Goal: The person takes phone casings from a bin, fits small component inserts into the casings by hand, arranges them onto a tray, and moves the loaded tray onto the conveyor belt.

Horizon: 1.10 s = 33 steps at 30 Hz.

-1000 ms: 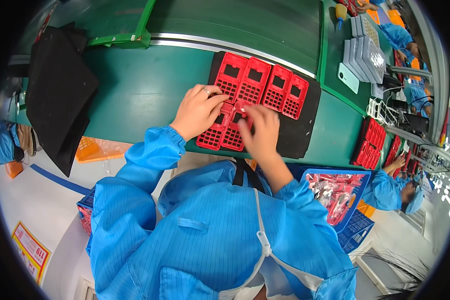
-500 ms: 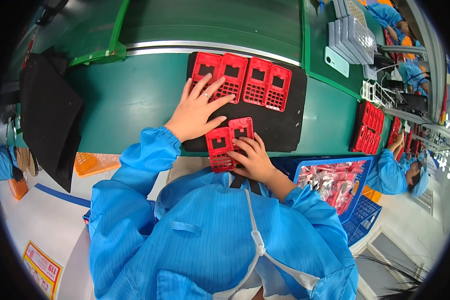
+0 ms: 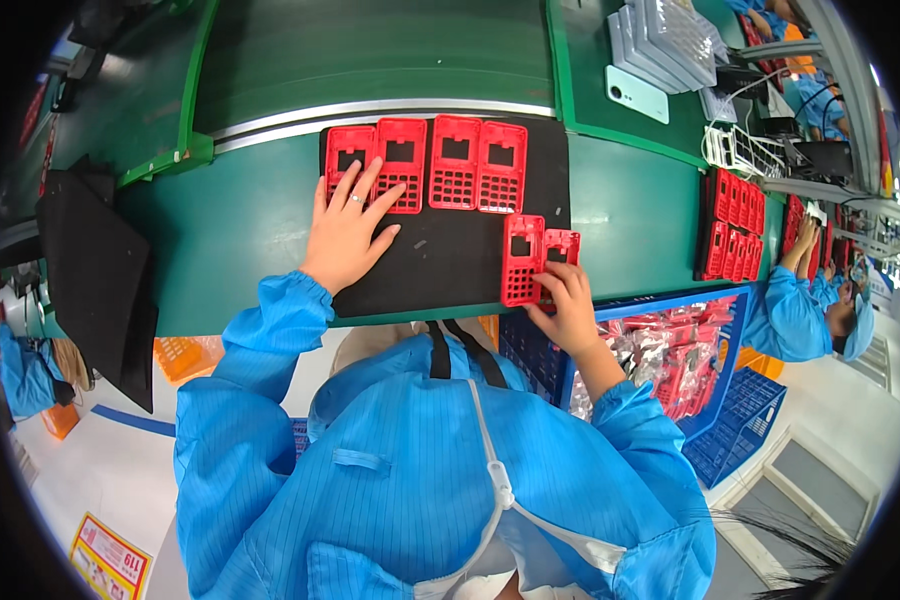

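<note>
My left hand [image 3: 354, 230] lies with spread fingers over the left pair of red plastic housings [image 3: 401, 133], each with a square window and a grid of key holes. Right beside it, in the same row along the far side of the black mat [image 3: 420, 265], lies a second pair of red housings [image 3: 478, 170]. At the mat's near right corner, my right hand [image 3: 567, 308] has its fingers and thumb closed on another pair of red housings [image 3: 522, 262]. Its fingers hide the lower part of the right-hand piece.
A blue crate [image 3: 730, 350] of bagged red parts stands below the bench edge at right. Stacked red housings [image 3: 733, 225], a light-coloured phone [image 3: 637, 94] and clear trays [image 3: 670, 45] lie farther right. Black sheet material [image 3: 95, 270] hangs at left. A co-worker [image 3: 805, 310] sits at far right.
The right hand has brought its pair of housings rightward across the mat to the near right corner. My left hand stays over the left pair, while the whole view has shifted.
</note>
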{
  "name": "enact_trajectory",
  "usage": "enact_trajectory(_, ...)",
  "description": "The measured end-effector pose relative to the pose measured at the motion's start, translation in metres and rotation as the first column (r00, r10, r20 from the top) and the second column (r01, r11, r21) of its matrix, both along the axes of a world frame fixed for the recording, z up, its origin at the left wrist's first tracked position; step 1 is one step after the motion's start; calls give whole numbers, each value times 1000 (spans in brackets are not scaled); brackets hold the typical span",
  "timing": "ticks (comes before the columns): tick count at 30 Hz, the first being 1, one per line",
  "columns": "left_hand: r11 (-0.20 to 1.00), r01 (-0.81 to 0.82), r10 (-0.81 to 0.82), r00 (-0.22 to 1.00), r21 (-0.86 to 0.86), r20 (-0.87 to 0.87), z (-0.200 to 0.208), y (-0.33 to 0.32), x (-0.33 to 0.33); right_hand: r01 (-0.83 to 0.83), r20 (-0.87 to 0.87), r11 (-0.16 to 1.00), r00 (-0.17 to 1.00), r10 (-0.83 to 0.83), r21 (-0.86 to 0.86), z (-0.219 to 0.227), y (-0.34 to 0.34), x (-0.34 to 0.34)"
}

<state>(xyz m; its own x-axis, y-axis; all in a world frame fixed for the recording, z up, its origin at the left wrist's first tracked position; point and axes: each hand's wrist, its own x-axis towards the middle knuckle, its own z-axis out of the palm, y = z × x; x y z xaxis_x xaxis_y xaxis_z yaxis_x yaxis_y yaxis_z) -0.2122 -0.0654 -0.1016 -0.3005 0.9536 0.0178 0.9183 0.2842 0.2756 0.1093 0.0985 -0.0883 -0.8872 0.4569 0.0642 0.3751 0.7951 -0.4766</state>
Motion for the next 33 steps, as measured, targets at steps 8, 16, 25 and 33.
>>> enact_trajectory(8,1000,-8,8,1000,15,1,7,0,10,22,-18,1000,1000,-22,1,8,35,5)
enact_trajectory(16,991,61,-69,996,121,63,44,47,40,35,52,999,998,-35,-4,13,30,10)
enact_trajectory(25,935,353,-353,934,8,58,31,102,61,103,-76,994,992,-99,47,12,55,14)
enact_trajectory(33,949,312,-315,942,48,115,37,96,67,65,-99,990,994,-53,124,20,106,-22)
